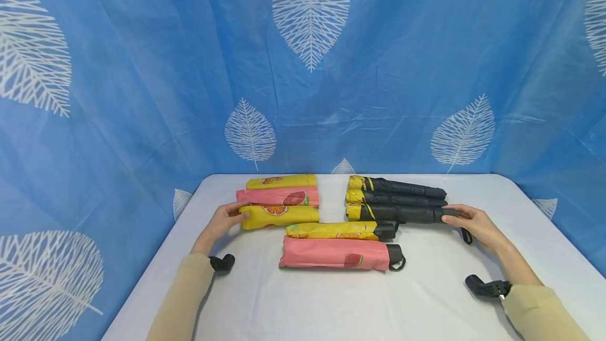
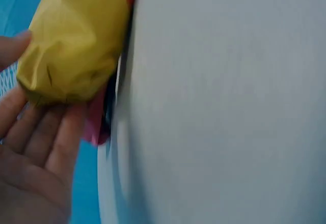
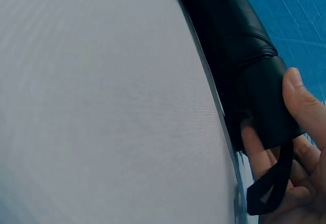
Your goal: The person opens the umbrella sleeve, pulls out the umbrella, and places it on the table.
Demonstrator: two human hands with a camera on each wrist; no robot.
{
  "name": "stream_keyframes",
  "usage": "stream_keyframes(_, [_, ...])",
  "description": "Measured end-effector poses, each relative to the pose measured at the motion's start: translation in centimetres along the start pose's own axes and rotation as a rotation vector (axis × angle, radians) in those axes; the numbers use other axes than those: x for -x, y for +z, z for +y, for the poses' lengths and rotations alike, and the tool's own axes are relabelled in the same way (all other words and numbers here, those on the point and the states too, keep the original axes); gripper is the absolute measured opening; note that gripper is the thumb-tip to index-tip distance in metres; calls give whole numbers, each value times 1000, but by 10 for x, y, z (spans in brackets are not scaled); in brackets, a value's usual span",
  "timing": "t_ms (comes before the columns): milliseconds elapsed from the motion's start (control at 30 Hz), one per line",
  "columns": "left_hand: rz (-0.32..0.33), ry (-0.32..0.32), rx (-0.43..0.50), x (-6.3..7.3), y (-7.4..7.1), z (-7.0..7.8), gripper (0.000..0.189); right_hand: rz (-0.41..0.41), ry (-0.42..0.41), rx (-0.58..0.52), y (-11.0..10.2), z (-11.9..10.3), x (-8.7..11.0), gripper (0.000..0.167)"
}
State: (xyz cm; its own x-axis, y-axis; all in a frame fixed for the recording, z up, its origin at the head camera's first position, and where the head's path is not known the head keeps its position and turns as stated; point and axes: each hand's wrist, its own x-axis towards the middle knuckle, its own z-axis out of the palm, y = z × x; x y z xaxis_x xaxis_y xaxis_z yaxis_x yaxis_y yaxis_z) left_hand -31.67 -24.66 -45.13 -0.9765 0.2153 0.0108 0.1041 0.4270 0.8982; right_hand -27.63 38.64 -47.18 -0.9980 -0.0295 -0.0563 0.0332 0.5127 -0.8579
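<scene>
At the left stack's near yellow folded umbrella (image 1: pixel 284 216), my left hand (image 1: pixel 226 223) touches the left end. In the left wrist view, its fingers (image 2: pixel 48 132) lie nearly straight against the yellow cloth, with the thumb at its side. My right hand (image 1: pixel 478 225) holds the black handle end of the nearest black-and-yellow folded umbrella (image 1: pixel 397 213). The right wrist view puts its thumb (image 3: pixel 300 94) on one side of the handle (image 3: pixel 267 99) and a finger on the other. A black wrist strap (image 3: pixel 272 188) hangs beside the fingers.
Beyond the left hand's umbrella lie a pink one (image 1: pixel 265 196) and another yellow one (image 1: pixel 289 180). More black-and-yellow umbrellas (image 1: pixel 407 187) lie behind the right one. A yellow umbrella (image 1: pixel 326 230) and a pink umbrella (image 1: pixel 331 254) lie nearer on the white table (image 1: pixel 307 304).
</scene>
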Motion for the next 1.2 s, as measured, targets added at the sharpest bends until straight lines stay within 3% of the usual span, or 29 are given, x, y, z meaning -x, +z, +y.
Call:
stream_keyframes(67, [4, 21, 12, -3, -5, -6, 54, 3, 3, 15, 1, 1, 0, 75])
stream_keyframes(200, [82, 74, 46, -1, -6, 2, 48, 11, -5, 57, 1, 1, 1, 74])
stream_keyframes(300, [177, 128, 102, -2, 1, 14, 42, 28, -9, 117, 0, 3, 1, 73])
stream_keyframes(400, [189, 191, 162, -4, 15, 28, 40, 43, -10, 168, 0, 4, 0, 73])
stream_keyframes(467, [114, 224, 176, -6, 26, 35, 41, 49, -6, 191, 1, 4, -1, 74])
stream_keyframes(633, [-159, 246, 135, -5, 57, 44, 43, 53, -3, 217, 3, 2, -1, 75])
stream_keyframes(767, [-290, 279, 87, -5, 75, 41, 41, 66, -17, 228, 4, 2, -2, 75])
stream_keyframes(900, [-355, 260, 45, -6, 84, 37, 40, 77, -22, 247, 4, 2, -2, 74])
stream_keyframes(1200, [-378, 171, -62, -11, 94, 29, 43, 88, -28, 261, 6, 6, -1, 74])
